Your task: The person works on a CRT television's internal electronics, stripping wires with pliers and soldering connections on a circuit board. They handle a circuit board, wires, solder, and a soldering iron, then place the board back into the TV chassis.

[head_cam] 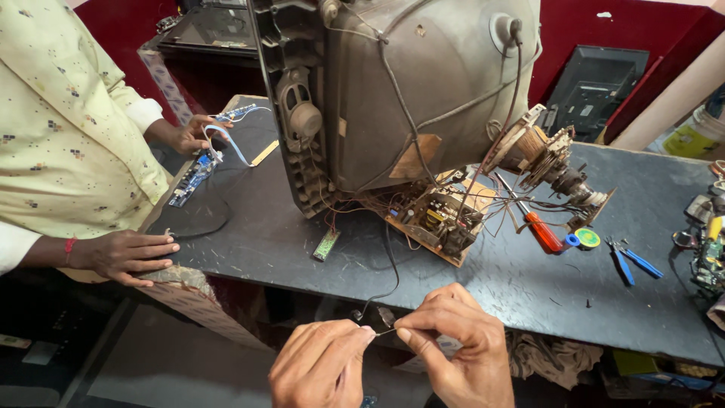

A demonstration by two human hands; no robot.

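My left hand (321, 363) and my right hand (453, 344) meet just in front of the table's near edge, both pinching the bare end of a thin black wire (387, 283). The wire runs up over the edge to the brown circuit board (438, 219) under an opened old picture-tube television (393, 91) that stands on the dark worktable (491, 279). The tube's neck with its copper coil (529, 147) points right.
Another person in a pale yellow shirt stands at the left, one hand (124, 257) flat on the table corner, the other (189, 134) by a blue circuit strip (190, 181). A red-handled screwdriver (540, 230), blue pliers (630, 261), a solder reel (587, 239) and a small green board (326, 245) lie on the table.
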